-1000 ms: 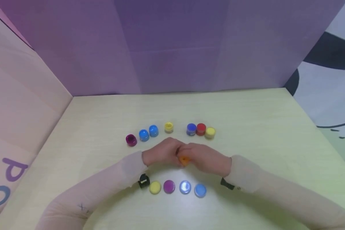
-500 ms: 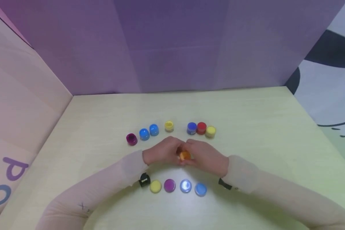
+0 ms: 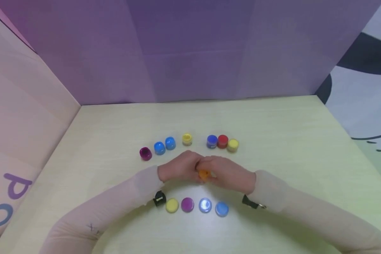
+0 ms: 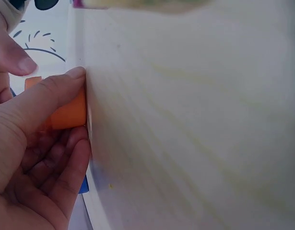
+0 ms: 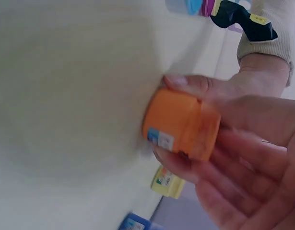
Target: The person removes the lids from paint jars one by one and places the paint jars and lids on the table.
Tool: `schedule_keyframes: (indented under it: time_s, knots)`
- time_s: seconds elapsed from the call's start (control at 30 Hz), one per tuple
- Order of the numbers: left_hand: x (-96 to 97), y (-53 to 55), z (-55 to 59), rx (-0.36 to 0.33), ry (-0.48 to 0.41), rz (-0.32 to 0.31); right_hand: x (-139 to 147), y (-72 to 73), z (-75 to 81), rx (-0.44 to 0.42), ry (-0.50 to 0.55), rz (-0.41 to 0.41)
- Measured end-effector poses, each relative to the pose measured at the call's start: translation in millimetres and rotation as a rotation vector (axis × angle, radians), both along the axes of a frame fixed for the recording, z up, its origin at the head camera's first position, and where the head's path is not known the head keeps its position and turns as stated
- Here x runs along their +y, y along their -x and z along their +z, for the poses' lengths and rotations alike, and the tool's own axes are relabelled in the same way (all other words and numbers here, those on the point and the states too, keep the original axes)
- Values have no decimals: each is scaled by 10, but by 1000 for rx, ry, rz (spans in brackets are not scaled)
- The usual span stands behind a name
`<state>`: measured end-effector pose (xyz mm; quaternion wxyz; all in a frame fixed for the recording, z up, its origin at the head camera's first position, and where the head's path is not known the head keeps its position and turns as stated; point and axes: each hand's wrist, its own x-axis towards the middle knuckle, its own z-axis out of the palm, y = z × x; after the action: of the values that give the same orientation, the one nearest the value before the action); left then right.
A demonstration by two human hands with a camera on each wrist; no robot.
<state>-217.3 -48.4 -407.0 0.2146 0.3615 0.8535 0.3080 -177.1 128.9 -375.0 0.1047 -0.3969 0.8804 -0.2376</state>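
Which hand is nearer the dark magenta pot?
Left. The left hand grips an orange pot to the right of the dark magenta pot; the right hand is farther right, beyond the left one.

left hand (image 3: 181, 166) and right hand (image 3: 227, 173) close together, fingers (image 4: 73, 175) bent

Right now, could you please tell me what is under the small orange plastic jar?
The pale, flat tabletop is below the small orange plastic jar; the patch directly beneath is covered, so anything there cannot be seen.
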Motion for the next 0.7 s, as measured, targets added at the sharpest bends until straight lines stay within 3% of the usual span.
schedule_keyframes:
  time_s: [0.17, 0.27, 0.5, 0.7]
  knots:
    - [10, -13, 14, 53, 47, 7, -43, -38, -31, -8, -56, -164]
    - [12, -12, 21, 61, 57, 14, -76, -42, -35, -2, -80, -206]
    - [22, -2, 8, 55, 66, 18, -89, -28, -14, -1, -110, -212]
    - [36, 7, -11, 38, 50, 15, -53, 14, 19, -34, -111, -152]
